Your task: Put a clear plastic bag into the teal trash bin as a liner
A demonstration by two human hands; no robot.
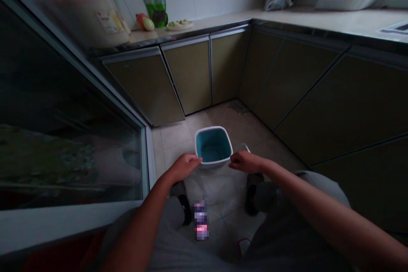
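Observation:
A teal basin with a white rim is in front of me, above or on the tiled floor, between my two hands. My left hand is closed at the basin's near left corner, its thumb against the rim. At the near right corner, my right hand has its fingers curled in against the rim. Nothing shows inside the basin. Just behind my right hand a small whitish object is partly hidden.
Cabinets run under an L-shaped counter bearing a pink-lidded container, a green bag, onions and a plate. A glass door stands left. A blurred-out item lies between my feet.

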